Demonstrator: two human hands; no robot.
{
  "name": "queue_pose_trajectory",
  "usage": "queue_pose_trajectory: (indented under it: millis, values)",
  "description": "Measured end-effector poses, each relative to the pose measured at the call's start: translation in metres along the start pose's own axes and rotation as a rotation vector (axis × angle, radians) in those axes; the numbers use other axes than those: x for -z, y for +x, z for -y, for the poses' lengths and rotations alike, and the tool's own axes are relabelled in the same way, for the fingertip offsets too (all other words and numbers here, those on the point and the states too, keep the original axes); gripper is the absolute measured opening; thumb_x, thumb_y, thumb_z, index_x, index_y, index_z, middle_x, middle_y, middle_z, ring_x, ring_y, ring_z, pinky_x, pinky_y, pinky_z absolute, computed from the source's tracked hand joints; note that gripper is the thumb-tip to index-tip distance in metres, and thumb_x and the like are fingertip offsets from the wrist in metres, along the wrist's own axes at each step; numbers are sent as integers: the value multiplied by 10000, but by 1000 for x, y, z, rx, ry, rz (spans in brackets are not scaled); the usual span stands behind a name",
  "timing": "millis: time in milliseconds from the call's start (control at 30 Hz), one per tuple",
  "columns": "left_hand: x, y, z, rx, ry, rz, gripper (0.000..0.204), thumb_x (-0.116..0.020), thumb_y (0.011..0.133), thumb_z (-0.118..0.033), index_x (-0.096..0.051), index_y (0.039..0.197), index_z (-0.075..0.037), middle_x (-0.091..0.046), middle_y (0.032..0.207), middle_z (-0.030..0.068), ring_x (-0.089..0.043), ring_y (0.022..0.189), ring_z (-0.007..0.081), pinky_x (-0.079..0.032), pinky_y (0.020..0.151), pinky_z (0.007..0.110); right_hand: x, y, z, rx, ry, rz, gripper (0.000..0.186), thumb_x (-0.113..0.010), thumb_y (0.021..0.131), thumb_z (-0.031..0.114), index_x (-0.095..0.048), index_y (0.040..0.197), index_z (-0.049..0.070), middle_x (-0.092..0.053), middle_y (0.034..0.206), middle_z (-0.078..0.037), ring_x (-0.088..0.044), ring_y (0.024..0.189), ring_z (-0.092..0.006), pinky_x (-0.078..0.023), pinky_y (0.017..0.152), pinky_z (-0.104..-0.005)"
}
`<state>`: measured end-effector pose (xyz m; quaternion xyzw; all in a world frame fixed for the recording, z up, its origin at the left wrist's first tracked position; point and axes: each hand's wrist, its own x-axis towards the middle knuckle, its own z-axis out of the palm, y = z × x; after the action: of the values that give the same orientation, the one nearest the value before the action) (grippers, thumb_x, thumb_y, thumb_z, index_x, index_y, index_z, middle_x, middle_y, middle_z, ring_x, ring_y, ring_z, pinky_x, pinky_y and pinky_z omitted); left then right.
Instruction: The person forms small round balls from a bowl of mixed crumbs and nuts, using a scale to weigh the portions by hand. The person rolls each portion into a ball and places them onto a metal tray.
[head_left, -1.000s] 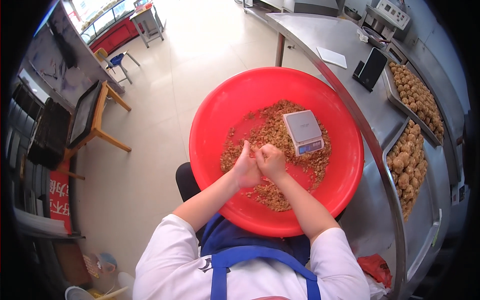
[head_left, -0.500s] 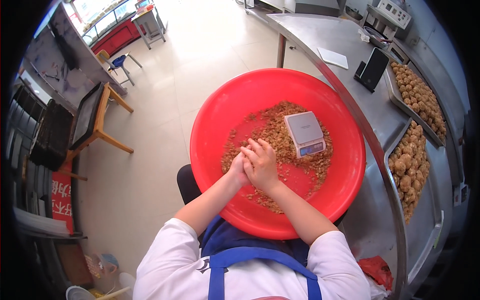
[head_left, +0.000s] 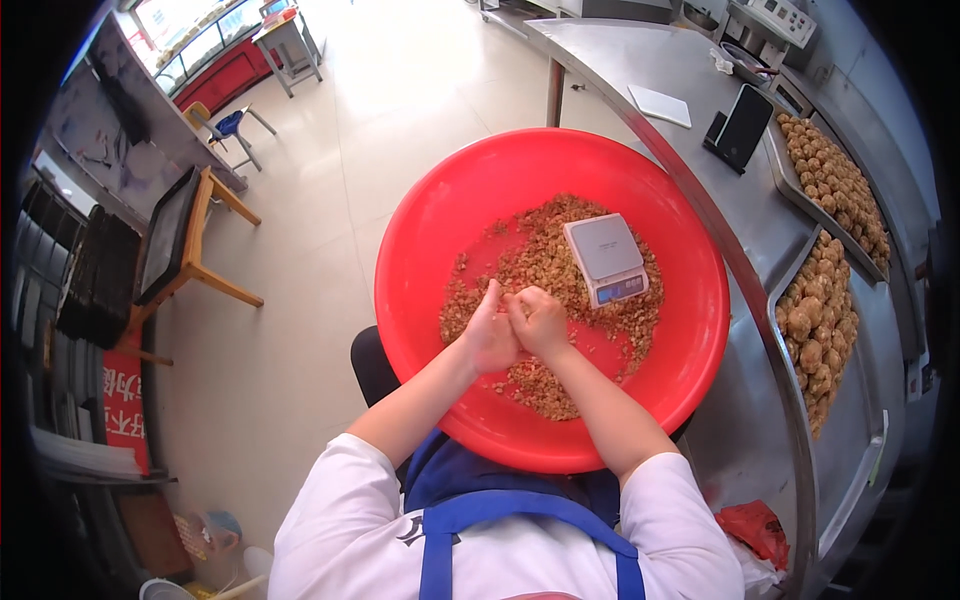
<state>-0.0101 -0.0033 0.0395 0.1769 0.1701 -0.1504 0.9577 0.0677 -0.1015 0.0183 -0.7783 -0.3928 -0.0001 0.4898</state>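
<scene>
Over the big red basin [head_left: 430, 220] my two hands meet. My left hand [head_left: 490, 338] is cupped with its thumb up, its fingers partly hidden behind the other hand. Curled closed, my right hand [head_left: 541, 322] presses into the left palm; whatever lies between them is hidden. Brown crumbly mixture [head_left: 540, 250] is spread over the basin's bottom below and around my hands. A small white kitchen scale [head_left: 605, 250] with a grey plate and a lit display sits on the mixture, just beyond my right hand.
Right of the basin runs a steel table [head_left: 700, 180] with a raised edge. It holds trays of brown balls [head_left: 818, 320], more balls [head_left: 835, 185] farther back, a phone on a stand [head_left: 738, 130] and a white flat item [head_left: 660, 105]. A wooden stand [head_left: 205, 265] is at left.
My right hand has gone from lying with fingers stretched over the left to curled closed against its palm. The left thumb now points up. The whole view has shifted slightly.
</scene>
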Motion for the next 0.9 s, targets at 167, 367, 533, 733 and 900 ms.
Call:
queue_pose_trajectory:
  millis: [167, 367, 533, 733, 900]
  values:
    - [3, 1, 0, -56, -22, 26, 885, -341, 827, -769, -422, 1343, -54, -484, 1331, 117, -454, 1230, 275, -294, 1081, 474, 14, 8, 18, 33, 44, -94, 240, -615, 853, 295, -630, 742, 84, -616, 751, -97, -602, 802, -299, -467, 747, -425]
    - [-2, 1, -11, -294, -206, -353, 536, -436, 890, -632, -567, 974, -120, -600, 824, 20, -594, 822, 156, -505, 788, 350, 5, -1, 24, 243, -182, -170, 146, -619, 836, 201, -670, 945, 119, -625, 931, -67, -550, 994, -282, -402, 905, -433]
    - [10, 8, -10, -381, -171, -569, 388, -611, 867, -503, -494, 692, -176, -522, 618, -27, -519, 551, 113, -443, 491, 267, 2, -4, 25, 254, -13, 71, 81, -634, 817, 153, -659, 880, 109, -616, 859, -55, -578, 859, -262, -458, 775, -387]
    - [14, 8, -6, -317, -38, -564, 372, -567, 876, -543, -494, 882, -177, -560, 735, -4, -564, 621, 144, -462, 523, 302, 19, 8, 5, -40, 119, -22, 139, -593, 875, 189, -662, 865, 68, -622, 845, -85, -590, 829, -271, -468, 730, -389]
    - [7, 8, -2, -151, -114, -232, 617, -348, 905, -648, -469, 1181, -109, -562, 1108, 76, -548, 1009, 227, -439, 857, 386, 0, 2, -5, 48, -31, -133, 258, -561, 897, 273, -684, 886, 47, -608, 960, -101, -555, 984, -296, -437, 829, -437]
